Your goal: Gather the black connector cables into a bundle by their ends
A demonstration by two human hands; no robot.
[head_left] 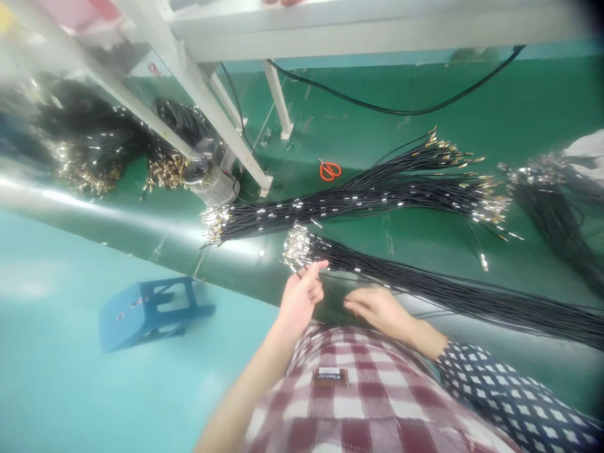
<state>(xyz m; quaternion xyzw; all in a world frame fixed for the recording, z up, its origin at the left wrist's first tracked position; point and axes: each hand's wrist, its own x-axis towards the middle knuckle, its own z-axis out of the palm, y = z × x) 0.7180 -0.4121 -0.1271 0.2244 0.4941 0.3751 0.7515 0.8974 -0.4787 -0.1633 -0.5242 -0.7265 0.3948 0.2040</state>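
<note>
A long bundle of thin black cables point(438, 290) with metal end pieces lies across the green bench in front of me. My left hand point(302, 294) is at the bundle's metal-tipped end point(298, 246), thumb and fingers pinched on a single cable. My right hand point(377, 308) rests close beside it on the same bundle, its fingers held together and curled over the cables. A second, fanned-out cable bundle point(368, 196) lies just beyond the first.
Orange-handled scissors point(329, 170) lie behind the bundles. A metal cylinder point(210, 178) stands by the white frame legs point(226, 135). More cable heaps lie at the far left point(99, 151) and right point(557, 207). A blue stool point(151, 309) stands on the floor.
</note>
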